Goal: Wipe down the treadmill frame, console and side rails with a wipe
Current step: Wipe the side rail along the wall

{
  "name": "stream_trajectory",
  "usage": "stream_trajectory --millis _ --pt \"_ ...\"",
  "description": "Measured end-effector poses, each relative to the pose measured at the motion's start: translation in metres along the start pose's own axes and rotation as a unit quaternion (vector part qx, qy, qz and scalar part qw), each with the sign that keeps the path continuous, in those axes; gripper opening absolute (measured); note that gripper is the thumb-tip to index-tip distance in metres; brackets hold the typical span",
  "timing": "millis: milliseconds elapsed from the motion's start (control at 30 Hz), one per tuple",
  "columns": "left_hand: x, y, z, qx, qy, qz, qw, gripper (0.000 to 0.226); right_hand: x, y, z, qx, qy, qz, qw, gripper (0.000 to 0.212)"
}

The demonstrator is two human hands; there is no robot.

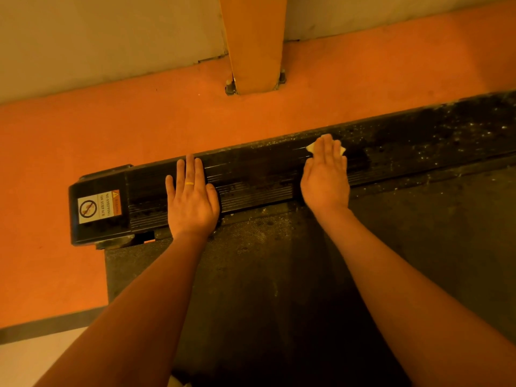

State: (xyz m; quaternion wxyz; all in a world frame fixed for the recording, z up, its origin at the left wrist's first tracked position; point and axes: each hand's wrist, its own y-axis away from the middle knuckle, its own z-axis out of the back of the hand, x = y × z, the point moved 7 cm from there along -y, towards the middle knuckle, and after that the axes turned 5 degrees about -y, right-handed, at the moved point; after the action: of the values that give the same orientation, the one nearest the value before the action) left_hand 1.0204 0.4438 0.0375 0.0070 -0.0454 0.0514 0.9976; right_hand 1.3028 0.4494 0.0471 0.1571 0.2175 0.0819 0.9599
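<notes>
Both hands lie flat on the treadmill's black side rail (251,177), a long ribbed strip of hard plastic that runs from the lower left up toward the right edge of the view. The left hand (192,199) rests palm down with its fingers straight and spread a little, holding nothing; a thin yellow ring (189,183) circles one finger. The right hand (325,174) is also spread flat, pressing a small pale wipe (341,149) against the rail, and only crumpled corners of the wipe show past the fingertips, so its full shape cannot be judged. Around the hands the ridges look dark and faintly glossy, while further right the rail is speckled with pale dust and grit. At the rail's left end a smooth black end cap (97,208) carries a white and orange warning sticker (99,206). Below the rail lies the matte, finely textured belt (279,289). An orange floor (139,121) lies beyond the rail, with a bolted orange post (254,46) standing on it.
</notes>
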Motion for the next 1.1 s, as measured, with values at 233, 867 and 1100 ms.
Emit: stream_trajectory --millis 233,867,1100 --pt "0.000 0.001 0.001 0.002 -0.006 0.000 1.000 0.064 0.005 0.004 -0.001 0.000 -0.012 -0.036 0.999 0.056" --pt "0.000 0.000 0.002 0.005 0.002 0.001 1.000 0.064 0.046 0.001 -0.020 0.097 0.083 0.152 0.980 0.058" --pt "-0.001 0.000 0.003 -0.002 0.015 0.001 1.000 0.065 0.054 0.006 -0.020 0.129 0.119 0.282 0.943 0.059"
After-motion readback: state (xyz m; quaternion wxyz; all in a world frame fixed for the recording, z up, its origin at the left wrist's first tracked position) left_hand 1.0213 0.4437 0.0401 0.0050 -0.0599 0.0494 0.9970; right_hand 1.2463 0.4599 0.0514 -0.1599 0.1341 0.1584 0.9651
